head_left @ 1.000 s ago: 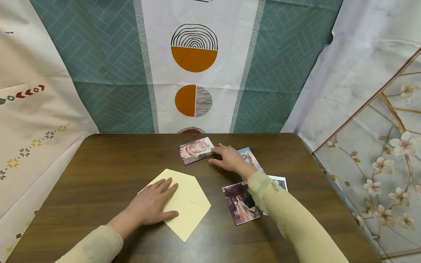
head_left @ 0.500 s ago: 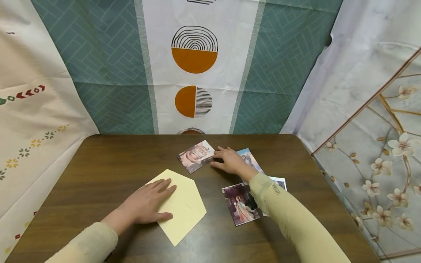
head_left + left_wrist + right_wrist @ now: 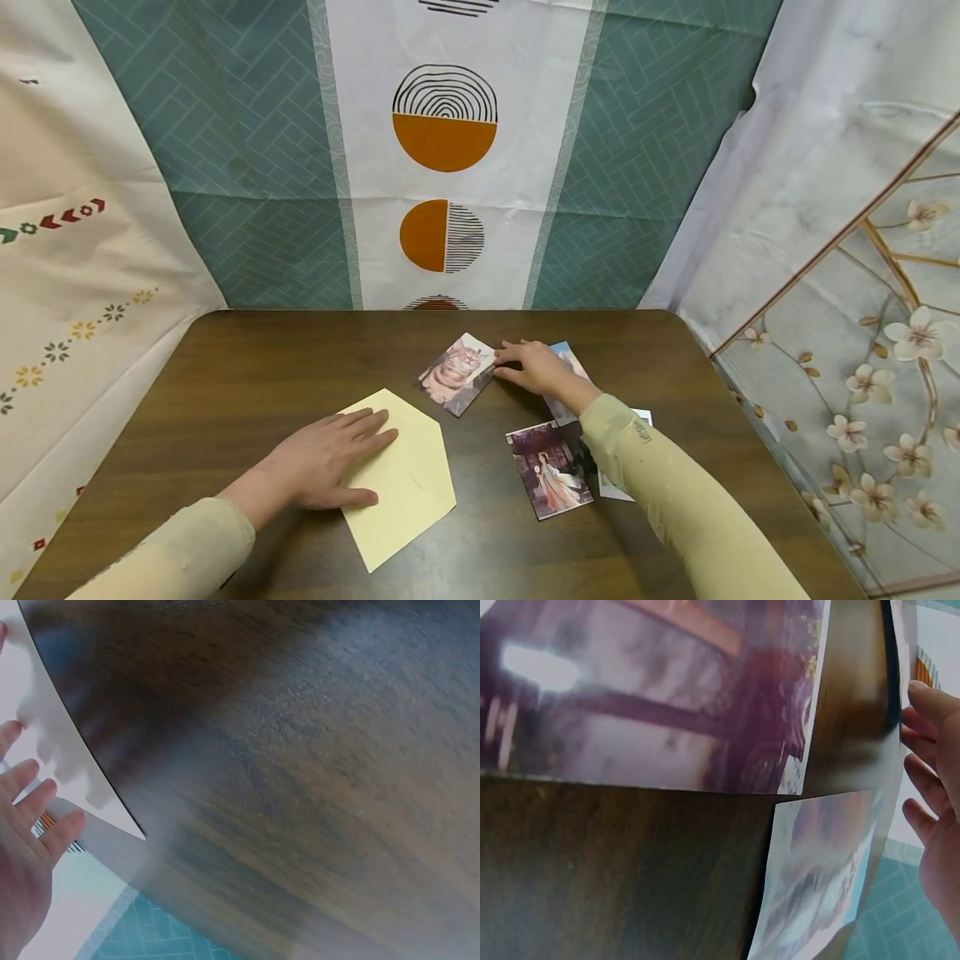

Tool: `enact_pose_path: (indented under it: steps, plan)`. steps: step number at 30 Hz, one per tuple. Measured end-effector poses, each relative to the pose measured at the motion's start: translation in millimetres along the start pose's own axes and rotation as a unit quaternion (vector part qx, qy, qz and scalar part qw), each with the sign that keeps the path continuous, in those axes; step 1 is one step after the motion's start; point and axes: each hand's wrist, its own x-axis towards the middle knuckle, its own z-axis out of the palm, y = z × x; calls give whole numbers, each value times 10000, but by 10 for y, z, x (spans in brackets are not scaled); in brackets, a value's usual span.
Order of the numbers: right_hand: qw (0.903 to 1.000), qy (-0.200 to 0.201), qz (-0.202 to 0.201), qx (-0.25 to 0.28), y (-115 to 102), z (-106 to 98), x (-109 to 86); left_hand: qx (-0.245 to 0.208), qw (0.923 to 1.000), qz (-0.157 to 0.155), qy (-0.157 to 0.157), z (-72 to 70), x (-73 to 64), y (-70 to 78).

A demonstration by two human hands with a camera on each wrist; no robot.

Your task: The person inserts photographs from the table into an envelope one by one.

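Observation:
My left hand (image 3: 318, 462) lies spread on a pale yellow envelope (image 3: 408, 483); its thumb and fingertips rest on the paper. In the left wrist view the envelope (image 3: 52, 742) looks whitish under the spread fingers. At the back of the table my right hand (image 3: 532, 367) touches the right corner of a cat picture card (image 3: 457, 375) with its fingertips. The right wrist view shows that hand (image 3: 937, 757) with loosely bent fingers beside the card's edge; their exact contact is hard to see.
A purple picture card with a robed figure (image 3: 551, 471) lies right of the envelope. A blue-topped card (image 3: 566, 354) and a white-edged card (image 3: 618, 492) are partly hidden under my right arm. Patterned cloth curtains (image 3: 255, 167) surround the dark wooden table (image 3: 300, 350).
The cat card has turned counterclockwise and slid nearer and rightward, along with my right hand. Under my left hand the envelope has turned clockwise, its near tip shifting left.

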Motion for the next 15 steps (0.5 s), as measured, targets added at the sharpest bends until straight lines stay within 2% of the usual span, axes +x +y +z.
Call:
enact_pose_path:
  steps: [3, 7, 11, 15]
  plan:
    - [9991, 163, 188, 337, 18, -20, -25, -25, 9997, -129, 185, -4, -3, 20]
    - [9958, 346, 540, 650, 33, -42, -59, -230, 9960, -646, 572, 9, 21, 133]
    - [9940, 628, 750, 484, 47, -5, -79, -537, 9876, -1267, 759, 22, 85, 291]
    - [9938, 774, 799, 53, 38, 60, -68, -632, 9812, -1605, 862, 63, 134, 392]
